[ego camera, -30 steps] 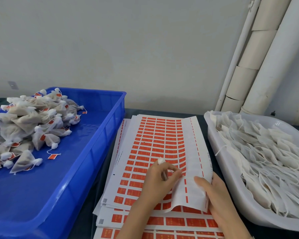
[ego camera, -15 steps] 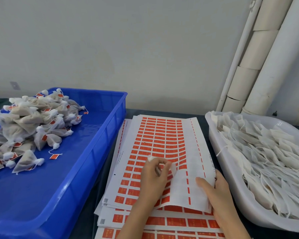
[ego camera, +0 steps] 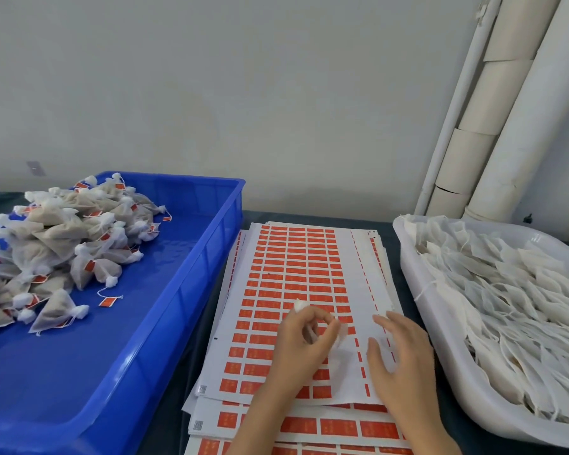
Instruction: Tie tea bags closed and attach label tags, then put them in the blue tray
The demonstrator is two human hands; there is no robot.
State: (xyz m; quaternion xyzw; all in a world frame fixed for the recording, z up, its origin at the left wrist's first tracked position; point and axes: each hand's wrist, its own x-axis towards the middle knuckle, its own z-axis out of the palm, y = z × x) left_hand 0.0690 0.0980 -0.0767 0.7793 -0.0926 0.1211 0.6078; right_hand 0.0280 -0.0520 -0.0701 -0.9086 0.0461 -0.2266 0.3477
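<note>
Left hand point(ego camera: 304, 343) near centre, fingers curled round a tea bag point(ego camera: 340, 336); white bunched top pokes out above the knuckles, sheer body shows past the fingertips on the right. Right hand point(ego camera: 398, 359) just beside it, fingers loose and spread, holding nothing; it lies over the white margin of the top label sheet point(ego camera: 296, 267), contact can't be told. Sheet covered in orange labels, on a stack of similar sheets on the dark surface point(ego camera: 165, 421). Blue tray point(ego camera: 211, 257) on the left; pile of tied tea bags point(ego camera: 63, 244) with orange tags in its far left part; one orange tag point(ego camera: 107, 302) on a string lies on the tray floor at the pile's near edge. White tray point(ego camera: 440, 356) on the right, full of flat white bags point(ego camera: 506, 307) with strings. Pale pipes point(ego camera: 506, 126) far right against the wall point(ego camera: 243, 93).
</note>
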